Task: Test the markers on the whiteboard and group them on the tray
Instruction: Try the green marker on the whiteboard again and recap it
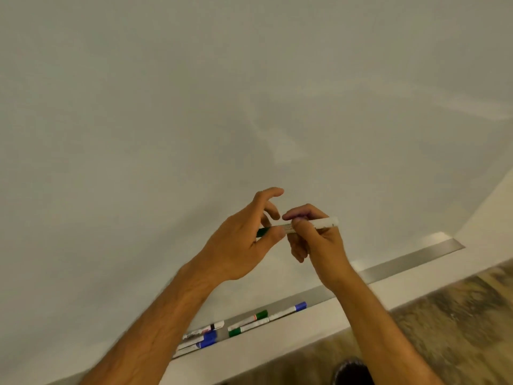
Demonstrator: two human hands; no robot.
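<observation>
Head view. Both hands are raised in front of the whiteboard (194, 107), sharing one green marker (324, 223). The right hand (319, 243) curls its fingers round the white barrel. The left hand (249, 240) pinches the green cap end (262, 232) between thumb and a lower finger, with the index and the other upper fingers spread loose. Judged step: the cap is coming off or going on; which of the two cannot be told.

The board surface near the hands carries no visible ink strokes, only pale reflections, so no test mark can be confirmed.

On the tray (416, 259), below the hands:
- a blue-capped marker (288, 309) farthest right
- two green-capped markers (249, 323) side by side, just left of it
- a cluster at the left with blue caps and one black-banded marker (201, 336), touching or overlapping

Judgement: colours lie partly together already, yet grouping looks unfinished, and at least the marker in hand is not yet placed.

Hidden or unclear: the left forearm covers the near end of the left cluster, so its count is uncertain. Label print is unreadable. The marker's tip is not visible. The dark shape at the bottom edge is cut off and unidentifiable.
</observation>
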